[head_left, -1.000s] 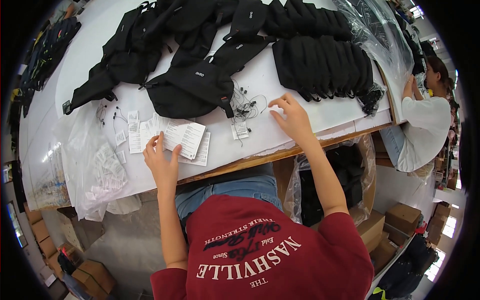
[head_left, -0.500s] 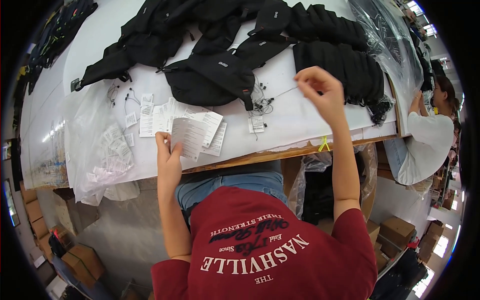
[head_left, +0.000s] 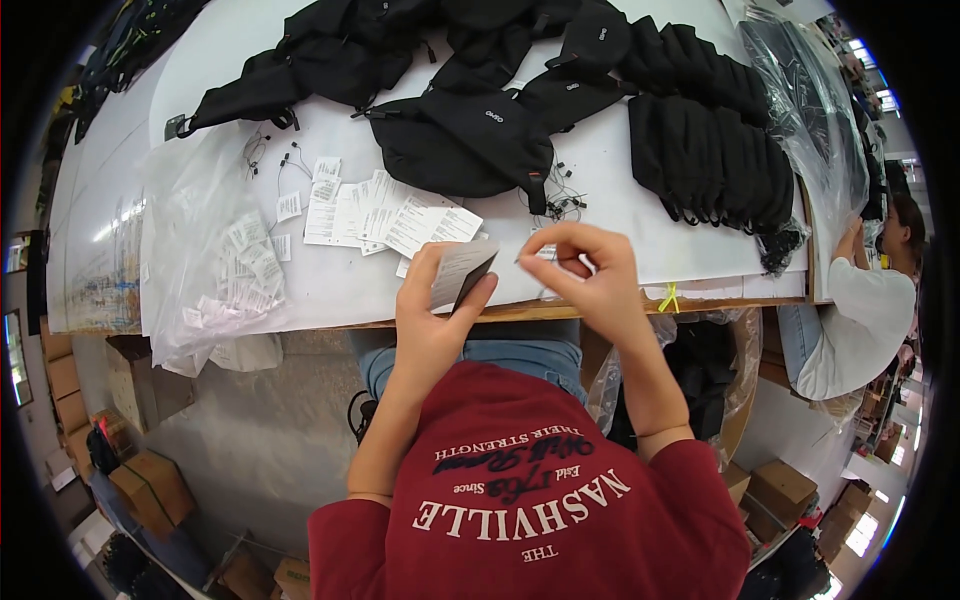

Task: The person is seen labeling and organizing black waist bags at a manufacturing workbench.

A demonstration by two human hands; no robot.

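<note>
My left hand [head_left: 428,310] is closed around a printed hang tag [head_left: 458,272], white with a dark face toward the right, just above the table's front edge. To its right, my right hand [head_left: 598,280] is pinched, its fingertips pointing toward the tag. Only a tiny dark bit of the thin tag string shows at those fingertips. Loose printed tags [head_left: 365,205] lie overlapping beyond my left hand. A tangle of dark strings [head_left: 565,203] lies beyond my right hand, by a black waist bag [head_left: 460,145] lying on the table.
More black bags [head_left: 710,160] lie stacked in rows at the right. A clear plastic bag of small labels [head_left: 240,280] hangs over the front edge at left. A yellow tie [head_left: 668,298] sits on the wooden edge [head_left: 735,303]. Another person [head_left: 860,310] works at far right.
My right hand has come down and left, from drawing a string out of the tangle to beside the tag. My left hand has moved right, tilting the tag so its dark face shows.
</note>
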